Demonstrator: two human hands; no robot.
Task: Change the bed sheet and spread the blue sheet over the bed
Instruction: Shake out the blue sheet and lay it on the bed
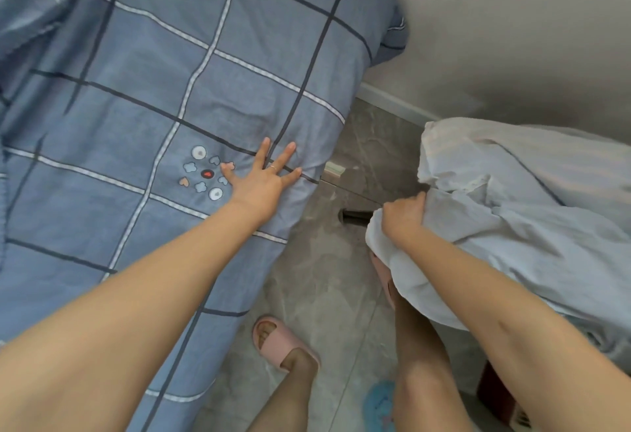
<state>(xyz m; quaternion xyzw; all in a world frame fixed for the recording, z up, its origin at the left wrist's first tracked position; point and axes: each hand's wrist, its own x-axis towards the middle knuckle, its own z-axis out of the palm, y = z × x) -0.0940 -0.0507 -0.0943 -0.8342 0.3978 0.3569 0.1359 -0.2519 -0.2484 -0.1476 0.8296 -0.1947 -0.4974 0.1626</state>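
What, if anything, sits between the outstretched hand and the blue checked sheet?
Nothing visible. The left hand lies flat on the blue checked sheet, fingers spread. The right hand grips a pale bundled cloth off to the side.

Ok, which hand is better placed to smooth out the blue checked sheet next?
Probably left. The left hand lies flat, fingers spread, on the blue checked sheet; the right hand grips the pale bundled sheet off to the side, so it is occupied.
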